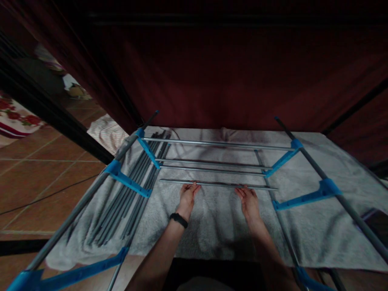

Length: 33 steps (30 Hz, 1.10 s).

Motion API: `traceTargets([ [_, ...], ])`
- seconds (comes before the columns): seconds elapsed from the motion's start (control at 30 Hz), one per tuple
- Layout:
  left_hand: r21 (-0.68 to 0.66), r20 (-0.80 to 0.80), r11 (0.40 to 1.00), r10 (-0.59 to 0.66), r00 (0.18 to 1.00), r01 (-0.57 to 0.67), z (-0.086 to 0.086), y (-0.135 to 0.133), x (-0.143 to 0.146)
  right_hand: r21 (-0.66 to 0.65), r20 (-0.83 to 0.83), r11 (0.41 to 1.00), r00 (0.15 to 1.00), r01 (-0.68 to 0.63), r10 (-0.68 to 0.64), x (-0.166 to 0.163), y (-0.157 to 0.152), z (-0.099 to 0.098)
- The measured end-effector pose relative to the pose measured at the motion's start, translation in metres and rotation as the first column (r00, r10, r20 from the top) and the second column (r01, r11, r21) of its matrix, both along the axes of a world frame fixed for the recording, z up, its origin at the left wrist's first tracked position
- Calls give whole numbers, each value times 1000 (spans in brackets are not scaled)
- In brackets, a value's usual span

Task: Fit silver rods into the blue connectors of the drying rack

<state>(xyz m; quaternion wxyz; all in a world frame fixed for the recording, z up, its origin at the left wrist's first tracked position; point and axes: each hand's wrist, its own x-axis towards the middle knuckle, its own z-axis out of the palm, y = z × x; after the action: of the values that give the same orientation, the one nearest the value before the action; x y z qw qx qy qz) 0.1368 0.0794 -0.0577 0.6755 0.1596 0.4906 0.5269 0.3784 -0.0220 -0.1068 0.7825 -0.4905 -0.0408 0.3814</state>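
A thin grey metal rod (216, 184) lies crosswise between my hands, its two ends free. My left hand (188, 197), with a black band on the wrist, pinches it left of the middle. Farther right, my right hand (247, 199) has its thumb and fingers on the same rod. Around them stands a rack frame of grey tubes (313, 163) with blue plastic brackets (130, 184) on both sides. Several rods span the far brackets, among them a far crossbar (218, 143). The held rod's ends sit apart from the near blue brackets.
Several loose grey rods (133, 190) lie in a bundle on the grey blanket (212, 226) at the left. A dark red panel (218, 81) rises behind the frame. Brown floor tiles (54, 173) and a thin black cable (51, 195) show at the left.
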Motion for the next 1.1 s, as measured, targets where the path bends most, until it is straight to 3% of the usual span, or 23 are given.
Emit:
traceTargets([
  [0.3, -81, 98, 996, 45, 994, -38, 10, 0, -8, 29, 39, 999, 999, -33, 32, 9, -7, -11],
  [0.6, -32, 28, 961, 276, 961, -275, 30, 26, -64, 17, 64, 1000, 998, -26, 25, 18, -11, -17],
  [0.77, 49, 20, 931, 362, 932, -363, 31, 35, -80, 7, 96, 998, 993, -68, 67, 22, -13, -20],
  [0.93, 63, 3, 927, 369, 929, -369, 27, 36, -80, -50, 105, 999, 994, -6, 11, 20, -13, -17],
  [1.1, 29, 13, 948, 316, 949, -316, 29, 31, -72, -41, 96, 998, 995, -36, 40, 19, -15, -16],
])
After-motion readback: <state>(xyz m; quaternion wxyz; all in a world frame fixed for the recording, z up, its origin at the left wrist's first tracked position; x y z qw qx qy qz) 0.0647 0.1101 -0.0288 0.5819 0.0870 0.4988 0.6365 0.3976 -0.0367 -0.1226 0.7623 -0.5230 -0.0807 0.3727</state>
